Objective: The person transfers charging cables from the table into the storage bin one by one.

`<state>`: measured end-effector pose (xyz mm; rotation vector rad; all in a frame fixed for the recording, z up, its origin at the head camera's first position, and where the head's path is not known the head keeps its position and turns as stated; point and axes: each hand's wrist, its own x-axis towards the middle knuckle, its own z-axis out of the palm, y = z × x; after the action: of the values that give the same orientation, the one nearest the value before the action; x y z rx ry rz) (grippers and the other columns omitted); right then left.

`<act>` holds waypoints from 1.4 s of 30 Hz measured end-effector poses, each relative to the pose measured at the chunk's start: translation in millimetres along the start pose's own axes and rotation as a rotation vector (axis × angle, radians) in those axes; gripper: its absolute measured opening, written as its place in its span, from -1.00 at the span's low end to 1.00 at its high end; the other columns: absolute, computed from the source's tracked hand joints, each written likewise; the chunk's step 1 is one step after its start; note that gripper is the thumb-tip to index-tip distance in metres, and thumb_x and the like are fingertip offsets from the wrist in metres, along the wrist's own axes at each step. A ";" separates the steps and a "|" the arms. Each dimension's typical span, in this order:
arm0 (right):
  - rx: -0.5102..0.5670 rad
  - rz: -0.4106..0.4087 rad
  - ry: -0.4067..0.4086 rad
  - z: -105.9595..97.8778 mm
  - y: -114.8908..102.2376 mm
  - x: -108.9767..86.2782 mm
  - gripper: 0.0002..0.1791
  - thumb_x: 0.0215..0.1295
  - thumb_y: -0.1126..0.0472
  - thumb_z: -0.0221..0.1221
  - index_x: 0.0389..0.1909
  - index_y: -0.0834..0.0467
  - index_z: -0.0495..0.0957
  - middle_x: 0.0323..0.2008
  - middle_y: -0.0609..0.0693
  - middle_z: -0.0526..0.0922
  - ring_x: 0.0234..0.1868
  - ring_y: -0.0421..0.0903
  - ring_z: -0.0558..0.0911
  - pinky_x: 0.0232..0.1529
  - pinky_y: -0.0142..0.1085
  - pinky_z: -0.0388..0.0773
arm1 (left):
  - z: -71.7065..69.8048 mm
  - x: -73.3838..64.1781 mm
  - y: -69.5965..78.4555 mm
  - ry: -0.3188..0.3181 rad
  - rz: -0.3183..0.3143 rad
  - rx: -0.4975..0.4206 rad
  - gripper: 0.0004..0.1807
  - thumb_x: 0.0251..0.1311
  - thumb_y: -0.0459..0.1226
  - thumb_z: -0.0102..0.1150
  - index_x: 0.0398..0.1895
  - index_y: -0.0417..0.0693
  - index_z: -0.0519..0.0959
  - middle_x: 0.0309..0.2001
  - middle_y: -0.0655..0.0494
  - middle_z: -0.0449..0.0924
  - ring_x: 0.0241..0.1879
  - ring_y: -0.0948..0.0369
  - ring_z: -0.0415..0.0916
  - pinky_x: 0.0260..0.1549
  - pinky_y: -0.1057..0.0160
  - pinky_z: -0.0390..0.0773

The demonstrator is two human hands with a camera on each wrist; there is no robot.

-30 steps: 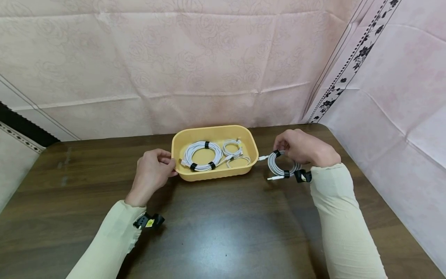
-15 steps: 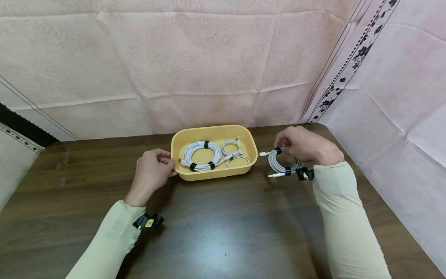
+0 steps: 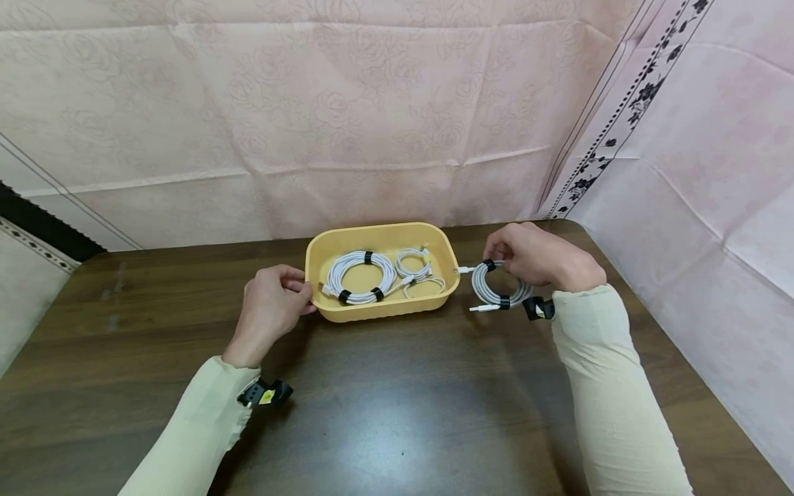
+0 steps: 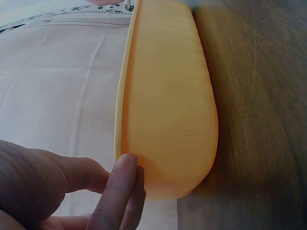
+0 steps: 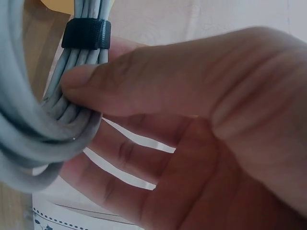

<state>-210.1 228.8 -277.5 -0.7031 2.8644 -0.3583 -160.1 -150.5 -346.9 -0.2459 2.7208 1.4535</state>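
Note:
A shallow yellow plastic bin [image 3: 369,315] stands on the table, its left end held by my left hand [image 3: 276,310] with thumb and fingers at the rim. In the left wrist view the fingertips [image 4: 125,167] rest against the bin's wall. Inside lie a large coil of white cable [image 3: 335,275] with black straps and smaller white cable coils [image 3: 413,260]. Just right of the bin, my right hand [image 3: 542,258] pinches another strapped coil of white cable [image 3: 484,293] above the table. The right wrist view shows the thumb pressing the strands [image 5: 79,62] beside a black strap [image 5: 86,33].
A dark brown wooden table [image 3: 372,399] extends in front of the bin and to both sides. Pale floral cloth [image 3: 347,124] hangs behind its back edge, and more cloth [image 3: 732,207] rises along the right side.
My right hand shifts slightly right, then back left, bringing the held coil a little nearer the bin, with one plug now at its right rim. The left hand stays put.

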 end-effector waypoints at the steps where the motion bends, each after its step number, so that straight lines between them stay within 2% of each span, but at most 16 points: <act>1: 0.002 0.002 -0.003 0.1 0.0 0.8 -0.57 0.10 0.58 0.03 -0.23 0.08 0.72 -0.42 -0.04 0.61 -0.29 -0.10 0.52 -0.25 -0.28 0.47 | -0.2 -0.3 0.2 0.001 0.001 -0.002 -0.62 0.38 -0.31 0.11 0.17 -0.34 0.54 -0.11 -0.22 0.67 -0.44 0.27 0.73 -0.29 0.20 0.79; 8: 0.028 -0.006 -0.011 0.7 -2.1 6.2 -0.60 0.14 0.57 0.05 -0.21 0.11 0.71 -0.39 0.00 0.64 -0.30 -0.10 0.52 -0.27 -0.27 0.47 | -0.9 -0.4 0.7 0.003 0.001 -0.001 -0.61 0.36 -0.30 0.12 0.17 -0.34 0.55 -0.12 -0.22 0.67 -0.45 0.27 0.73 -0.32 0.23 0.79; 13: 0.058 -0.002 -0.017 0.4 -5.4 8.9 -0.57 0.12 0.58 0.02 -0.19 0.12 0.71 -0.37 -0.01 0.66 -0.32 -0.11 0.53 -0.30 -0.29 0.48 | -0.6 -0.3 1.1 0.007 0.009 0.001 -0.62 0.35 -0.31 0.12 0.16 -0.34 0.56 -0.13 -0.20 0.68 -0.48 0.32 0.71 -0.39 0.31 0.76; 19: 0.067 0.021 -0.039 -1.2 -7.3 12.5 -0.53 0.09 0.59 -0.03 -0.16 0.12 0.71 -0.35 -0.01 0.67 -0.30 -0.09 0.57 -0.31 -0.30 0.52 | -0.6 -0.2 1.3 0.000 -0.001 0.000 -0.61 0.36 -0.30 0.13 0.17 -0.33 0.55 -0.12 -0.20 0.67 -0.42 0.23 0.75 -0.35 0.27 0.78; 30: 0.057 -0.020 -0.030 -0.3 -9.9 18.2 -0.52 0.03 0.60 -0.02 -0.19 0.14 0.72 -0.41 -0.01 0.61 -0.31 -0.09 0.52 -0.32 -0.31 0.45 | -1.3 -0.3 0.8 0.001 -0.005 0.007 -0.62 0.37 -0.29 0.13 0.18 -0.32 0.54 -0.11 -0.21 0.66 -0.44 0.27 0.73 -0.40 0.35 0.75; 37: 0.059 -0.022 -0.037 0.9 -12.2 20.7 -0.54 0.06 0.59 -0.01 -0.18 0.14 0.72 -0.40 -0.03 0.62 -0.29 -0.10 0.54 -0.28 -0.31 0.47 | -0.9 0.5 0.0 -0.007 -0.020 0.013 -0.62 0.38 -0.30 0.12 0.19 -0.31 0.53 -0.09 -0.21 0.65 -0.41 0.23 0.75 -0.30 0.22 0.79; 42: 0.051 -0.032 -0.034 0.1 -14.9 23.1 -0.54 0.07 0.58 -0.01 -0.17 0.14 0.71 -0.43 -0.04 0.57 -0.29 -0.10 0.51 -0.28 -0.29 0.44 | -0.5 1.4 -0.7 -0.011 -0.017 0.010 -0.60 0.38 -0.30 0.12 0.20 -0.33 0.53 -0.09 -0.21 0.65 -0.44 0.28 0.73 -0.28 0.19 0.79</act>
<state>-223.8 205.0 -276.0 -0.7386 2.8044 -0.4181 -161.3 -151.5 -347.4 -0.2594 2.7099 1.4323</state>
